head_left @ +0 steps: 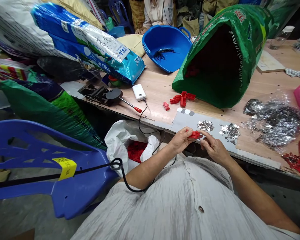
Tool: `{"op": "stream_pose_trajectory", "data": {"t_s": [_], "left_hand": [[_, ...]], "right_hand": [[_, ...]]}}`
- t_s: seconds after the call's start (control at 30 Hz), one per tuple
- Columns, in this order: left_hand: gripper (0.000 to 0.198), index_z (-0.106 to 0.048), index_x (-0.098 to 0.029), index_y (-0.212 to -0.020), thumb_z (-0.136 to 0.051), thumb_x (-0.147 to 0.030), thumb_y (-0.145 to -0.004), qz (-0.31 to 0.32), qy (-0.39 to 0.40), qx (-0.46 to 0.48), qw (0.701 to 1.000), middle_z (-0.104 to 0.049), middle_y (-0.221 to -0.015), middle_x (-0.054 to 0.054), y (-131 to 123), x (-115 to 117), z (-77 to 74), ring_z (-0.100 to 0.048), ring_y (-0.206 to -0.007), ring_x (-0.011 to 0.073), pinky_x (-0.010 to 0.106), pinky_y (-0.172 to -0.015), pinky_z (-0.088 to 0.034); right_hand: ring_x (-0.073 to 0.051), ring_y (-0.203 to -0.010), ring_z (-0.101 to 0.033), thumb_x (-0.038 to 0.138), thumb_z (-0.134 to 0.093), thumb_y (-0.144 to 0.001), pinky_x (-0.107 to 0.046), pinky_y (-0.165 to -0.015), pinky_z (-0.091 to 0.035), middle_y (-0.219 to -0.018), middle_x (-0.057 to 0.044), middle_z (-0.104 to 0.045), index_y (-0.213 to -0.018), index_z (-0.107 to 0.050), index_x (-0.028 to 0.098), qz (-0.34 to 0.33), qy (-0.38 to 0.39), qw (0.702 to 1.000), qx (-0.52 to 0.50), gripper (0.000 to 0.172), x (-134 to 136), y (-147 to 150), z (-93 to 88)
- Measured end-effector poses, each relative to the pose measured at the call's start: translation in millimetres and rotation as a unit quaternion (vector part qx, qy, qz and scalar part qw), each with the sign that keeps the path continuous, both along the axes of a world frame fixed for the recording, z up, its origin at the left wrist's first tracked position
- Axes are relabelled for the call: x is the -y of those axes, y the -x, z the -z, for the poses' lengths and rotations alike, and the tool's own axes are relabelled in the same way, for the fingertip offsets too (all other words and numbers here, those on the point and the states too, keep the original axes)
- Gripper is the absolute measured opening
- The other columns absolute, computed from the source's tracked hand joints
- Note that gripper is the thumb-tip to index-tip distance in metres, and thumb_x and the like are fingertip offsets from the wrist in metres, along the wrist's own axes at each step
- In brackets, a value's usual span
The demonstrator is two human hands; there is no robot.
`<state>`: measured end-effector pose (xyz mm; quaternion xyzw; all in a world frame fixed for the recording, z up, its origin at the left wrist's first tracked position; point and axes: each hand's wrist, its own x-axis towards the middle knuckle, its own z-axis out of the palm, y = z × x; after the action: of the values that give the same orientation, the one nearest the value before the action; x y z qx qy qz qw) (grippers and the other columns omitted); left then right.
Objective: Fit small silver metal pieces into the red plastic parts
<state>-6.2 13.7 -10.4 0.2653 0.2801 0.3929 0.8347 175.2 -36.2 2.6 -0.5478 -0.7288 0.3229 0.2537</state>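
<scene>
My left hand (181,140) pinches a small red plastic part (194,134) above the table's front edge. My right hand (215,146) meets its right end, index finger and thumb close together; whatever lies between them is too small to make out. Just beyond my hands, two piles of small metal pieces, a left pile (206,125) and a right pile (229,132), rest on a grey sheet (182,121). Several more red plastic parts (183,99) lie on the tabletop before the mouth of a green sack (215,66), with further red parts inside it.
A blue basin (175,40) holds thin black strips. Left of it are a blue bag (90,43), a white power bank (139,92) with a cable and a red-tipped lever tool (115,95). A clear bag of metal pieces (280,123) lies right. A blue chair (85,186) stands left.
</scene>
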Motion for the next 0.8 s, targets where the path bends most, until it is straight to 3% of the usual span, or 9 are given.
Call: {"op": "stream_pose_trajectory", "data": {"t_s": [0.2,0.37,0.53,0.67,0.8], "left_hand": [[0.016,-0.060,-0.013,-0.081,-0.068,-0.026,-0.083,-0.011,0.100,0.061,0.993,-0.068,-0.084,0.004,-3,8,-1.6,-0.069,-0.084,0.0164,0.032,-0.088,-0.052],[0.013,-0.063,-0.011,-0.086,-0.063,-0.024,-0.087,-0.023,0.145,0.068,0.987,-0.069,-0.086,0.006,-6,12,-1.9,-0.069,-0.081,0.0155,0.034,-0.091,-0.052],[0.015,-0.059,-0.013,-0.079,-0.070,-0.023,-0.082,-0.048,0.117,0.082,0.988,-0.068,-0.081,0.004,-12,15,0.0,-0.069,-0.082,0.0152,0.036,-0.098,-0.050],[0.023,-0.053,-0.015,-0.074,-0.074,-0.026,-0.078,-0.048,0.093,0.070,0.992,-0.068,-0.080,0.002,-8,12,0.7,-0.070,-0.084,0.0165,0.037,-0.101,-0.047],[0.033,-0.048,-0.016,-0.071,-0.078,-0.030,-0.073,-0.060,0.030,-0.009,0.998,-0.070,-0.078,0.002,27,1,-7.6,-0.072,-0.088,0.0197,0.037,-0.100,-0.047]], "right_hand": [[-0.015,-0.061,-0.061,0.045,-0.039,-0.099,-0.027,-0.063,-0.046,-0.067,0.002,-0.064,-0.133,-0.053,0.024,0.007,-0.003,1.000,-0.027,0.042,-2,4,1.9],[-0.017,-0.063,-0.064,0.045,-0.040,-0.098,-0.028,-0.064,-0.047,-0.070,0.000,-0.068,-0.129,-0.058,0.024,0.021,-0.025,0.999,-0.005,0.042,-1,4,2.3],[-0.019,-0.073,-0.066,0.045,-0.039,-0.098,-0.029,-0.069,-0.049,-0.089,-0.004,-0.072,-0.112,-0.067,0.025,0.087,-0.058,0.994,-0.038,0.038,-4,11,7.8],[-0.017,-0.062,-0.059,0.048,-0.037,-0.098,-0.027,-0.062,-0.046,-0.069,0.000,-0.063,-0.115,-0.068,0.025,0.089,-0.025,0.991,-0.096,0.042,-7,14,12.1],[-0.014,-0.055,-0.051,0.045,-0.036,-0.099,-0.026,-0.061,-0.042,-0.059,0.003,-0.052,-0.128,-0.062,0.024,0.093,-0.009,0.992,-0.086,0.044,-6,5,14.2]]}}
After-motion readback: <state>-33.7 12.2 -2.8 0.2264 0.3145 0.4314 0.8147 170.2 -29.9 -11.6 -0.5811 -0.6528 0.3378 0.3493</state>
